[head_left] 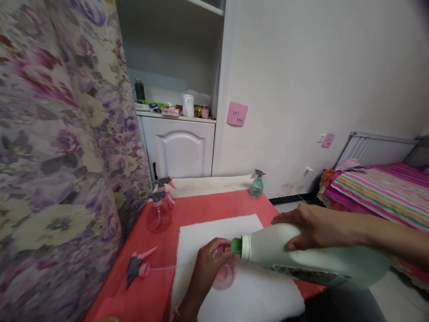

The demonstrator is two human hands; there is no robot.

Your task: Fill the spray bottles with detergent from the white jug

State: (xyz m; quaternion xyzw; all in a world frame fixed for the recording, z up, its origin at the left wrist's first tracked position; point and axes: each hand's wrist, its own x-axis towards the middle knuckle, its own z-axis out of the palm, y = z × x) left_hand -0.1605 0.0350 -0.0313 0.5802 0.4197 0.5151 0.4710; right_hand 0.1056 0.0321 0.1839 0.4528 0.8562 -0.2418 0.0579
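My left hand (212, 261) is closed around the neck of a clear pink spray bottle (224, 276) without its spray head, standing on a white cloth (264, 293). In my right hand (311, 226) is a large pale green plastic bottle (275, 243), gripped from above and tipped nearly on its side. Its green pouring spout (236, 246) meets the mouth of the pink bottle; whether liquid flows I cannot tell. Left of the cloth lies a grey and pink spray head (136, 269), its thin tube running toward my left hand.
Pink spray bottles (159, 217) with grey heads stand at the table's left edge. A green spray bottle (256, 187) is at the far right corner of the red-covered table (201, 205). A floral curtain (67, 156) hangs on the left, a white cabinet (179, 147) behind.
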